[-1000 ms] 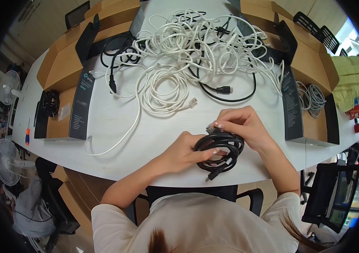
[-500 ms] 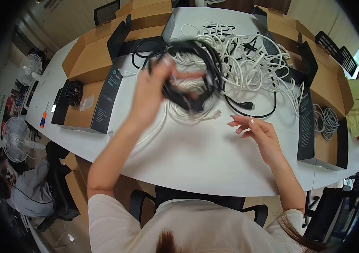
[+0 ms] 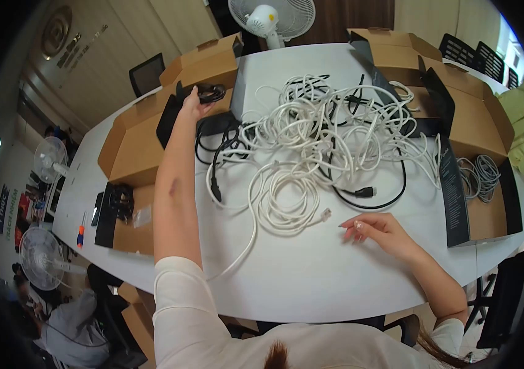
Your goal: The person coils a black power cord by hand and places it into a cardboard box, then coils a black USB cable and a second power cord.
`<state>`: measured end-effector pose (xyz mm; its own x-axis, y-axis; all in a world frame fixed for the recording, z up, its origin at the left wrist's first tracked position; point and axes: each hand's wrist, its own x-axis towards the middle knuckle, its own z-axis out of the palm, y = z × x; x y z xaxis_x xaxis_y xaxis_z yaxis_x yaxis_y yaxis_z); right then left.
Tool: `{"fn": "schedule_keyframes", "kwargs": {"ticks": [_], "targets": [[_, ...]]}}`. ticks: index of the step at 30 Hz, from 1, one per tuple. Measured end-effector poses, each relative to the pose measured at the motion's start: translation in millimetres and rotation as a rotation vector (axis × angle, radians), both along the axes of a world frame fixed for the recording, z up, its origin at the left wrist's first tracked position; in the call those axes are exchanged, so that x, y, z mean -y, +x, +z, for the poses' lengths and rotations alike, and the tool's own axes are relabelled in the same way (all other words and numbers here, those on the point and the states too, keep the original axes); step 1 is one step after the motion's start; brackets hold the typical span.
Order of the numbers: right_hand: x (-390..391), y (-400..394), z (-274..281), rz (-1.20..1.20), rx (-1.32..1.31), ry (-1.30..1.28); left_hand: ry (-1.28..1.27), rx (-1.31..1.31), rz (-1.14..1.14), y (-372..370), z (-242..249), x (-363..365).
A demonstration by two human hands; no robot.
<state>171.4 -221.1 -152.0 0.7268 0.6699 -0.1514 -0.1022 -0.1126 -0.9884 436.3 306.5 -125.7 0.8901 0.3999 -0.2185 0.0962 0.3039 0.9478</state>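
Observation:
My left hand (image 3: 197, 106) reaches far forward over the far left cardboard box (image 3: 216, 61). Its fingers are closed on a coiled black cable (image 3: 213, 93), which hangs at the box's opening; part of the grip is hidden. My right hand (image 3: 379, 232) hovers low at the near side of the table, fingers loosely apart and holding nothing. Close to its fingertips is the plug end of a coiled white network cable (image 3: 286, 203). A black cable's connector (image 3: 366, 192) lies just beyond that hand.
A tangled heap of white cables (image 3: 336, 123) with some black ones covers the middle of the table (image 3: 311, 283). The near left box (image 3: 130, 138) holds a black coil (image 3: 120, 202); the near right box (image 3: 483, 230) holds a grey coil (image 3: 480, 178). A screwdriver (image 3: 81, 234) lies at left.
My left hand has carried the black coil from above the white cables forward and left to the far left box. My right hand stays near the white plug. The view has shifted.

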Motion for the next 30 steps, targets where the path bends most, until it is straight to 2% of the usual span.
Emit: {"fn": "schedule_keyframes", "kwargs": {"ticks": [4, 10, 14, 17, 18, 21, 22, 25, 28, 30], "targets": [[1.3, 1.9, -2.7, 0.022, -0.081, 0.029, -0.038, -0.101, 0.003, 33.1, -11.8, -8.0], [7.1, 1.4, 4.4, 0.071, -0.038, -0.017, -0.060, -0.151, -0.066, 65.9, -27.9, -15.8], [6.9, 2.2, 1.0, 0.077, -0.055, 0.042, -0.047, -0.138, 0.094, 81.9, -48.0, -24.6], [6.1, 2.3, 0.5, 0.080, -0.035, 0.019, 0.071, -0.362, 0.123, 78.8, -52.3, -22.1], [5.8, 2.6, 0.5, 0.085, -0.019, 0.005, 0.847, -0.464, 0.118, 78.6, -54.4, -27.3], [5.5, 1.9, 1.2, 0.097, 0.053, -0.013, 1.132, -0.512, 0.030, 75.6, -52.8, -30.4], [5.5, 1.7, 2.1, 0.107, 0.050, -0.027, 0.769, -0.486, -0.068, 101.2, -69.9, -79.7], [5.3, -0.3, 5.3, 0.140, 0.067, -0.073, 0.570, -0.459, -0.009, 84.7, -49.1, -35.9], [4.3, -1.4, 11.6, 0.173, 0.130, -0.126, 0.733, -0.525, -0.115, 61.4, -19.6, -6.2], [3.5, -3.6, 15.9, 0.181, 0.162, -0.156, 0.984, -0.526, -0.170, 48.3, 5.3, 19.6]]}}
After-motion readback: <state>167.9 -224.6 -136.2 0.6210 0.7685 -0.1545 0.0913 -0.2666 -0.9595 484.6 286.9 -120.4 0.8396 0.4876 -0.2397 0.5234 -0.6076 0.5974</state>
